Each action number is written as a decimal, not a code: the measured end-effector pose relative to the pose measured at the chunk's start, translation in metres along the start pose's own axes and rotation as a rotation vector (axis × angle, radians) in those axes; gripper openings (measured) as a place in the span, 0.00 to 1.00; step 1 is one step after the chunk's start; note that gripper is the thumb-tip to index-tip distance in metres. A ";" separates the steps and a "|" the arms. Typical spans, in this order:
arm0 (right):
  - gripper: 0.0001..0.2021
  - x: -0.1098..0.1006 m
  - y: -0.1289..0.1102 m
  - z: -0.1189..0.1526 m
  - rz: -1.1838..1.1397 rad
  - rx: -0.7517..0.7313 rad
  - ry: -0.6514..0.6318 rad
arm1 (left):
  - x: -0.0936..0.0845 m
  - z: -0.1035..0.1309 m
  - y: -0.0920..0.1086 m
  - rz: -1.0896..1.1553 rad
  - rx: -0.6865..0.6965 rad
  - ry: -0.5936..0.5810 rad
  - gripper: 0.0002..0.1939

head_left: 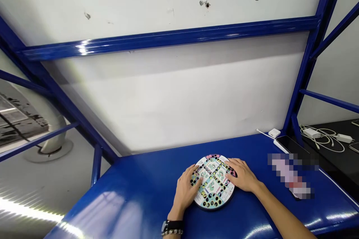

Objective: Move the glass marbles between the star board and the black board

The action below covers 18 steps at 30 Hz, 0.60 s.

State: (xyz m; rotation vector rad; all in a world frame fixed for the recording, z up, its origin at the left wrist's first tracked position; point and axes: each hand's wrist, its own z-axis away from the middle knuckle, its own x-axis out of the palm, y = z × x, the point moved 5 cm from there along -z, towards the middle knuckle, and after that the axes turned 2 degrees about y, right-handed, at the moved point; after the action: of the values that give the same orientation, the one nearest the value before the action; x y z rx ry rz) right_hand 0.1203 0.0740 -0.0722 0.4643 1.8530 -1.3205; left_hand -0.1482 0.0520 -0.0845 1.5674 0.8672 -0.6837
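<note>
A round game board (213, 183) lies on the blue tabletop, printed with green cartoon figures and ringed by several dark round holes and coloured spots. My left hand (187, 187) grips its left edge, thumb on top and fingers along the rim. On the opposite side, my right hand (242, 174) holds the upper right rim, its thumb reaching over the printed face. The underside of the board is hidden. A dark watch (169, 225) and a beaded bracelet circle my left wrist.
A phone (293, 147) lies at the right of the blue table (151, 179), near a white charger (274, 133) and a pixelated patch. Blue metal bars (174, 37) frame the table before a white wall. Tangled white cables (327, 138) lie on a black surface at far right.
</note>
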 end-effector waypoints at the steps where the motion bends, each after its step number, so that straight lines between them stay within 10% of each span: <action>1: 0.26 0.000 0.000 0.000 0.002 0.003 0.004 | -0.003 0.000 0.001 -0.004 -0.022 0.021 0.25; 10: 0.24 0.024 -0.031 0.009 0.037 0.117 0.166 | -0.022 -0.003 -0.016 -0.017 -0.263 0.174 0.21; 18: 0.25 0.022 -0.045 0.014 -0.510 0.204 0.447 | -0.047 0.006 -0.005 0.446 -0.330 0.354 0.32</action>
State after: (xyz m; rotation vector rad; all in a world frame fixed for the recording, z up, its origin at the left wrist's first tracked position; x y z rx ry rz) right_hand 0.0820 0.0403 -0.0632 0.4322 2.3163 -1.8762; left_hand -0.1784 0.0389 -0.0500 1.5249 0.7969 0.0590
